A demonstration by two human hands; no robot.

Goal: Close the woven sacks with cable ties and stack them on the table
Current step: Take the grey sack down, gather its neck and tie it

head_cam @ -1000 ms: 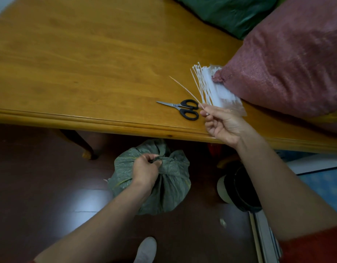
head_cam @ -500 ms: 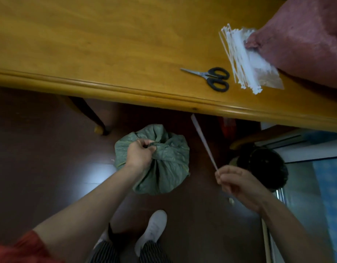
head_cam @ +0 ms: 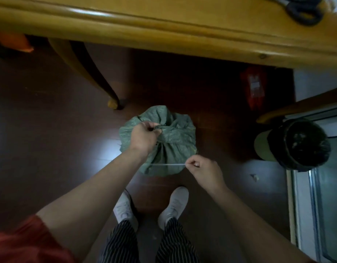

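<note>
Head view, looking straight down. Green woven sack [head_cam: 175, 149] stands on the dark floor [head_cam: 40, 130], just ahead of the person's feet and below the table [head_cam: 164, 29] edge, not on the tabletop. Sack mouth is bunched into a neck near its top. Left hand [head_cam: 143, 137] grips that gathered neck, fingers curled round the fabric. Right hand [head_cam: 203, 169] sits at the sack's lower right side, thumb and forefinger pinching one end of a thin white cable tie [head_cam: 167, 164], other fingers curled in. Tie runs roughly level to the left across the lower front of the sack, far end near the left wrist; cannot tell if it touches fabric or arm. Tie is not looped round the neck. Black-handled scissors [head_cam: 302, 10] lie on the table at top right, partly cut off by the frame and blurred. Curved wooden table leg [head_cam: 88, 69] comes down to the floor left of the sack. Round bin [head_cam: 296, 145] with a black liner stands to the right, well apart from the sack. Red packet [head_cam: 256, 88] lies on the floor under the table edge, label unreadable. Small pale scrap [head_cam: 255, 177] on the floor near the bin. White shoes [head_cam: 175, 204] and striped trousers [head_cam: 171, 243] at the bottom, red sleeve [head_cam: 21, 242] at the lower left corner.
</note>
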